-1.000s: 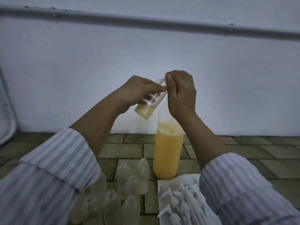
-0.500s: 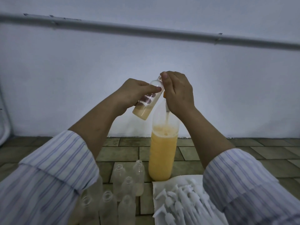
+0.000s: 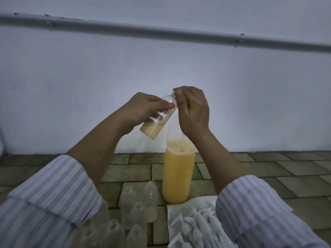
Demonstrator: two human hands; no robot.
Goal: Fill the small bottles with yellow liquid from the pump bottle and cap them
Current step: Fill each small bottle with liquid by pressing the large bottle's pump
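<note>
Holding a tilted small bottle [image 3: 157,120] by its upper body, the left hand [image 3: 143,110] keeps its mouth against the pump head, which is hidden under the curled fingers of the right hand [image 3: 194,110]; what those fingers grasp cannot be made out. The small bottle is roughly a quarter full of yellow liquid. Risk: with the mouth unseen, a slight misalignment at the spout would likely send liquid down onto the pump bottle [image 3: 179,172], the empty bottles [image 3: 138,212] or the white caps [image 3: 195,228] on the paper. Pressing may also tip the tall pump bottle, which no hand steadies. No label, brand or writing is legible anywhere.
</note>
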